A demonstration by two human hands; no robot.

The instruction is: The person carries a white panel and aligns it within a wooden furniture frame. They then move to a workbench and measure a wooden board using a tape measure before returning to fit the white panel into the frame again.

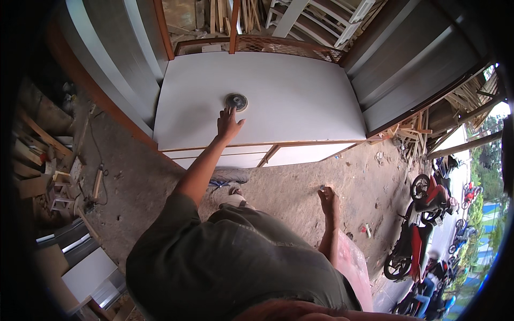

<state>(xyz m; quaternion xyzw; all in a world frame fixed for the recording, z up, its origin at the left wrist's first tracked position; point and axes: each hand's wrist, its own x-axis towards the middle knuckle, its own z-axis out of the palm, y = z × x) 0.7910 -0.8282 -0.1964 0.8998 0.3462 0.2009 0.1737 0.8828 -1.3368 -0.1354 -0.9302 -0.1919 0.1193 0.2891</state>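
Note:
A round black disc [236, 102] with a small hub at its middle lies on the white top [289, 96] of a low wooden cabinet. My left hand [230, 127] reaches over the cabinet's near edge, thumb spread and fingers stretched out, with the fingertips at the disc's near rim. I cannot tell whether they press on it. Off to the right, above the floor, my right hand [329, 202] is closed with its fingertips pinched together. A tiny greyish thing shows at those fingertips, too small to name.
Tall grey panels [110, 53] flank the cabinet. Wood scraps [59, 184] and a cord lie at left on the dirt floor [289, 187]. A pale pink sheet [350, 257] stands beside my right forearm. Parked motorcycles [412, 235] line the right side; white slatted furniture [316, 21] is behind.

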